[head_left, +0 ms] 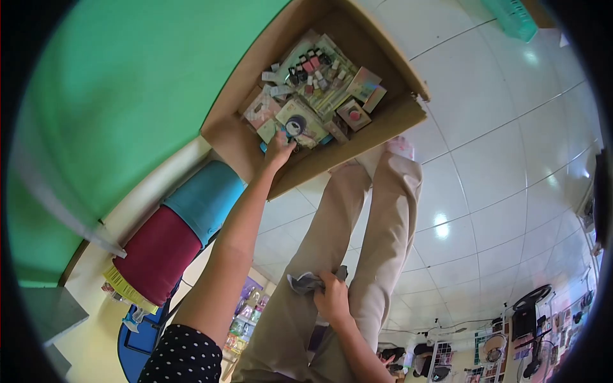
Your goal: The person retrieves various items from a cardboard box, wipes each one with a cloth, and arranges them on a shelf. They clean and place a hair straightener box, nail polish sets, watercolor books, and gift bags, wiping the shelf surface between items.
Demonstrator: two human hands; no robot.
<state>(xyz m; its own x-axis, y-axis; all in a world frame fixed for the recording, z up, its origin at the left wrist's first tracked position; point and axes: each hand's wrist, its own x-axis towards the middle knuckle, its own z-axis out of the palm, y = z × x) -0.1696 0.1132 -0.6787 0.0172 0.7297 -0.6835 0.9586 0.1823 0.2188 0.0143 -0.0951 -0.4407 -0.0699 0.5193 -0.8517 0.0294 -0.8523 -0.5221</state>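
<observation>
An open cardboard box (383,118) stands on the floor, filled with several carded cosmetic packs (319,76). My left hand (279,152) reaches over the box's near wall, and its fingertips touch a pack with a dark round item (297,124). Whether the fingers grip it is unclear. My right hand (332,297) is closed on a crumpled grey cloth (305,281), held against my thigh in beige trousers (357,223).
A green wall (128,89) runs on the left. Teal (204,198) and maroon (156,255) rolls lie beside the box. White floor tiles (498,159) spread to the right, with a green basket (514,18) far off. Shelves of goods (246,319) and fans (530,319) sit below.
</observation>
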